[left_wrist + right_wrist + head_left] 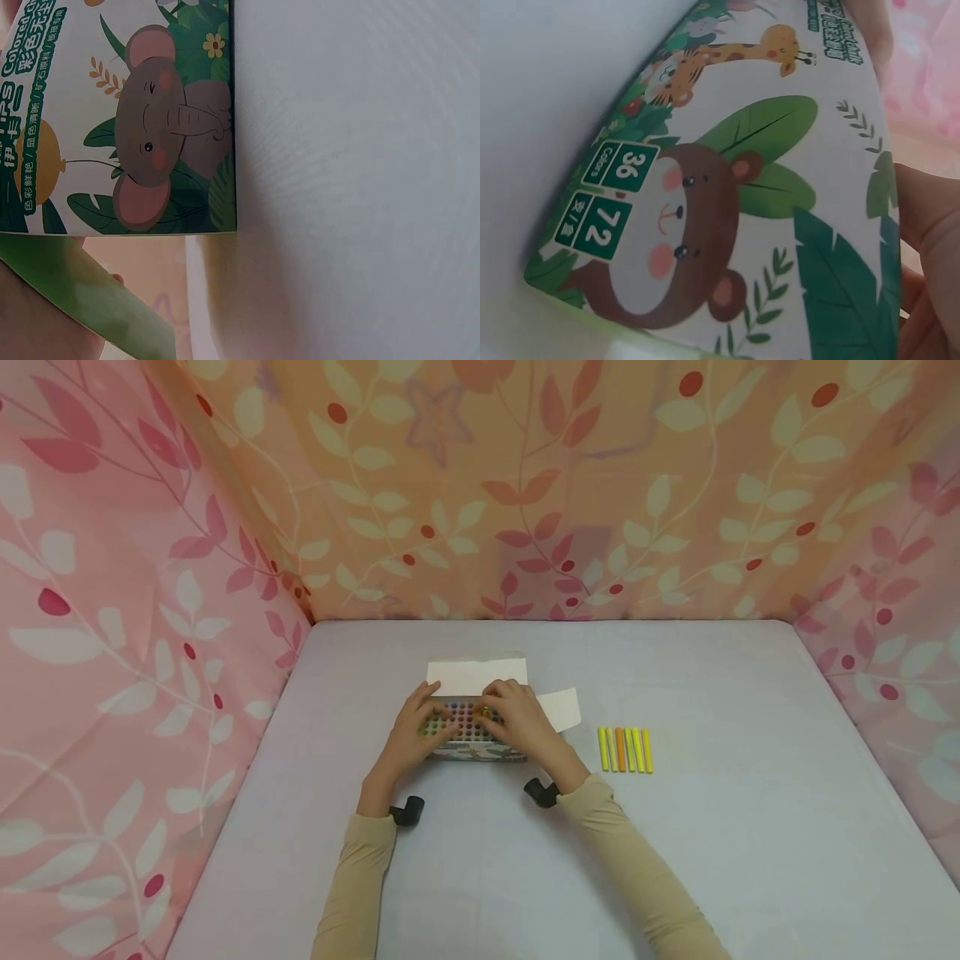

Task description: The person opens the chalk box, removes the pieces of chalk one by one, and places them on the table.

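"Cardboard box [480, 751], animal-printed, standing open on the tabletop [750, 860] between both hands. What about the grip?"

"Left hand [412, 727]: fingers spread loosely over the box's left end. Right hand [519, 714]: fingers bent over the right part, at a yellow piece [486, 712]; I cannot tell whether they pinch it."

"And the chalk sticks [630, 750]?"

"Six lie rightward in a row, five yellowish, one orange."

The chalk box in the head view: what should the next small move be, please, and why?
Probably the right hand should lift out the yellow chalk: it is right at it, the left hand rests over the box, and a mostly yellow row of sticks lies to the right.
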Available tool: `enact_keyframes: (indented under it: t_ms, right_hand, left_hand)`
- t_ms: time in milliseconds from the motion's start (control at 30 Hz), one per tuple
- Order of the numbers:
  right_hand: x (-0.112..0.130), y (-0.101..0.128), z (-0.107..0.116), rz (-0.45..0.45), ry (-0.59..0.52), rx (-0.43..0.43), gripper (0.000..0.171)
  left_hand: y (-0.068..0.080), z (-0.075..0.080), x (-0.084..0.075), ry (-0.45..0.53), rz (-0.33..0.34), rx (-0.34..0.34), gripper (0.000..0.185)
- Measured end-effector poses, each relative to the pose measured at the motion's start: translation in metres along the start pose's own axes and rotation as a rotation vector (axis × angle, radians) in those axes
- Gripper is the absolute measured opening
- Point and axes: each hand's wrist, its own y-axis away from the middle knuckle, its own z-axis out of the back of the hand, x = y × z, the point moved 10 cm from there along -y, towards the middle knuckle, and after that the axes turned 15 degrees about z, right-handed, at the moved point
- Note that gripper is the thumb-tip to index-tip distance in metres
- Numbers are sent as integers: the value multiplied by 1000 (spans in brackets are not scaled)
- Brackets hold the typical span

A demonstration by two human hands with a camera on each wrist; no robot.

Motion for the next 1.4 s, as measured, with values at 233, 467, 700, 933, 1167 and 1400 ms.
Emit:
enact_keyframes:
  t_ms: [233, 467, 700, 933, 1167, 1400]
  right_hand:
    - [-2, -4, -4, 3, 53, 32, 11]
    - [-2, -4, -5, 1, 47, 42, 9]
    - [0, -4, -3, -7, 29, 50, 9]
    - [-2, -3, -4, -25, 17, 64, 9]
    - [-3, -4, -1, -41, -24, 49, 10]
    - [-4, -7, 0, -53, -29, 46, 12]
  left_hand:
    - [0, 1, -1, 6, -5, -1, 27]
    - [0, 0, 0, 7, -10, -1, 26]
    - [-1, -1, 2, 5, 0, -2, 26]
    - [-1, -1, 2, 3, -6, -4, 25]
    - [1, 1, 0, 2, -26, -10, 25]
    - [1, 1, 0, 6, -24, -13, 25]
